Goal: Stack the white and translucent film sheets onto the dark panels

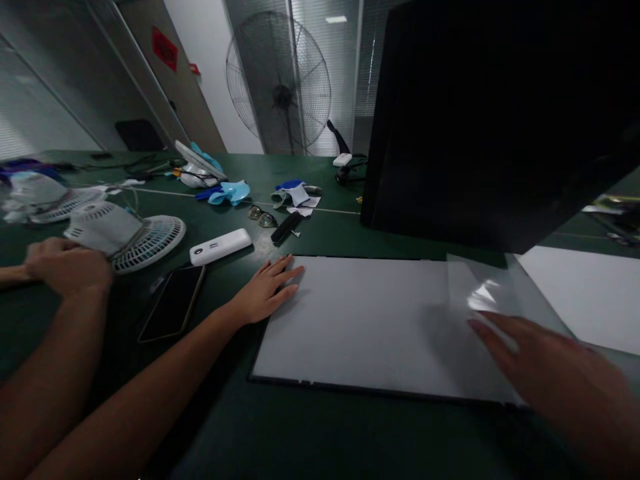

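Observation:
A flat white panel [360, 320] with a thin black frame lies on the green table in front of me. My left hand [270, 290] rests on its left edge, fingers spread and slightly bent. Over the panel's right side, my right hand [555, 373] pinches a clear plastic film [467, 283] between thumb and fingers. The film stands partly lifted and catches the light; where its lower part ends I cannot make out. The right hand is somewhat blurred.
Another person's hands [70, 267] are by a white desk fan [150, 243] on the left. A phone [173, 303], a white power bank [220, 247] and glasses [263, 217] lie nearby. A large black screen [490, 127] stands behind the panel. White sheets [595, 293] are at right.

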`<control>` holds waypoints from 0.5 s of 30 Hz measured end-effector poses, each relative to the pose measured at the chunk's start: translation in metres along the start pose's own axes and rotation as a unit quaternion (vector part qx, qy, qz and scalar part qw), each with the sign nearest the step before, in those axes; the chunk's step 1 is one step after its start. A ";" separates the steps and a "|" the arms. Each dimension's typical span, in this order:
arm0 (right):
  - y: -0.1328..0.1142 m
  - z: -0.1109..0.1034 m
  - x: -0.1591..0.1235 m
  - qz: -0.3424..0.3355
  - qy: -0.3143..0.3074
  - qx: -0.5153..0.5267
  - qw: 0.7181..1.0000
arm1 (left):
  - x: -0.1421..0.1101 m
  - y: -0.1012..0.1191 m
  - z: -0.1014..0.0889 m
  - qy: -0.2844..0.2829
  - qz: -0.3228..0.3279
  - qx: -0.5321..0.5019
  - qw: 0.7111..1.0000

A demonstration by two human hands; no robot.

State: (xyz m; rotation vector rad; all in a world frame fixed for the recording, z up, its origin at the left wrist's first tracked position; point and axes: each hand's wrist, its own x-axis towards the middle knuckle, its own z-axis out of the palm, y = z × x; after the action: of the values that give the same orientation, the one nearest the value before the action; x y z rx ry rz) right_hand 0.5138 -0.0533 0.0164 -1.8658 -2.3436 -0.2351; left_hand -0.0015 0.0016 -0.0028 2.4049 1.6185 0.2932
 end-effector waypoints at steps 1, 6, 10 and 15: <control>-0.022 0.001 -0.007 -0.032 0.002 0.010 0.999 | 0.000 0.000 0.000 0.002 0.000 0.001 1.000; -0.096 -0.013 -0.033 -0.233 -0.019 0.118 0.965 | 0.001 -0.001 0.000 -0.005 -0.001 0.006 1.000; -0.092 -0.025 -0.038 -0.273 -0.034 0.153 0.949 | 0.002 0.000 0.000 -0.017 -0.003 0.011 1.000; -0.066 0.000 -0.045 -0.124 0.085 -0.047 0.988 | 0.002 0.000 0.000 -0.017 -0.004 0.009 1.000</control>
State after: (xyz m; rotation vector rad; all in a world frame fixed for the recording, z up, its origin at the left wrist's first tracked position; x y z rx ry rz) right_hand 0.4598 -0.1105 0.0051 -1.5177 -2.4784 -0.5183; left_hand -0.0012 0.0032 -0.0025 2.4023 1.6220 0.2353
